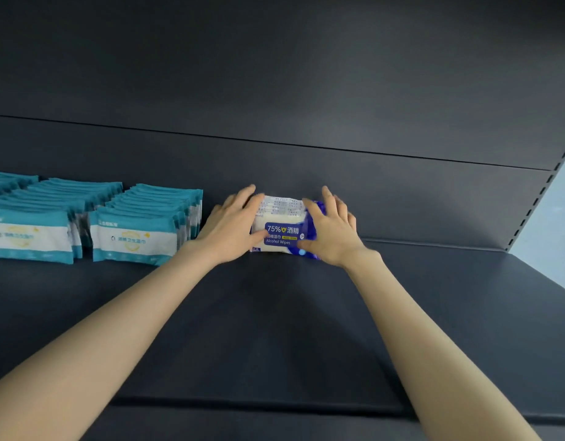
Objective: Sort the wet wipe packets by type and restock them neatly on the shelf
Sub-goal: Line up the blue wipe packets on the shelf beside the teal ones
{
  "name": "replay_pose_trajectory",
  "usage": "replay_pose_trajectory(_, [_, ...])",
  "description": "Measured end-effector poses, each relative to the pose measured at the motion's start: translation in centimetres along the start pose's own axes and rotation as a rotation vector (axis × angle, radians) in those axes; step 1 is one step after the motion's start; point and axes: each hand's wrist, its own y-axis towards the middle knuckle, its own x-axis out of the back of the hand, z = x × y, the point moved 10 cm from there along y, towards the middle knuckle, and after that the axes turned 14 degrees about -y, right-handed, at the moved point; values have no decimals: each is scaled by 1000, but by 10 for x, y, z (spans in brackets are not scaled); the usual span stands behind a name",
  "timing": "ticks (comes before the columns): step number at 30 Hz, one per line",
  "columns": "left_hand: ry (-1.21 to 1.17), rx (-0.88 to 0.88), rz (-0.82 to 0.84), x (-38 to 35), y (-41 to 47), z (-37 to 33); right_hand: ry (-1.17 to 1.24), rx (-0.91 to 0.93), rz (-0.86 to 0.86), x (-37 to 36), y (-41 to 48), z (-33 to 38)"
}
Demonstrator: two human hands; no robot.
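A small batch of blue-and-white alcohol wipe packets (281, 232) stands upright near the back of the dark shelf (275, 329). My left hand (232, 224) grips its left end, thumb across the front label. My right hand (333, 229) grips its right end, fingers over the top. To the left, teal-and-white wipe packets stand in rows: one row (141, 227) beside my left hand, another (36, 230) at the left edge.
The shelf's dark back panel (306, 192) rises just behind the packets. A slotted upright (536, 202) marks the shelf's right end, with a pale wall beyond. Bare shelf surface stretches right of my hands and toward the front edge (275, 405).
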Motion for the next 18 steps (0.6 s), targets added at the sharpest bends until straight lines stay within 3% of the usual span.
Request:
replay_pose_trajectory(8, [-131, -168, -277, 87, -110, -107, 221, -29, -369, 100, -135, -12])
replay_pose_trajectory(12, [-300, -267, -357, 82, -202, -155, 319, -51, -561, 108, -246, -24])
replay_pose_trajectory(14, [-357, -258, -338, 60, -244, -171, 373, -63, -562, 91, -296, -30])
replay_pose_trajectory(18, [-423, -179, -190, -13, -315, -200, 441, -138, -375, 28, -383, -50])
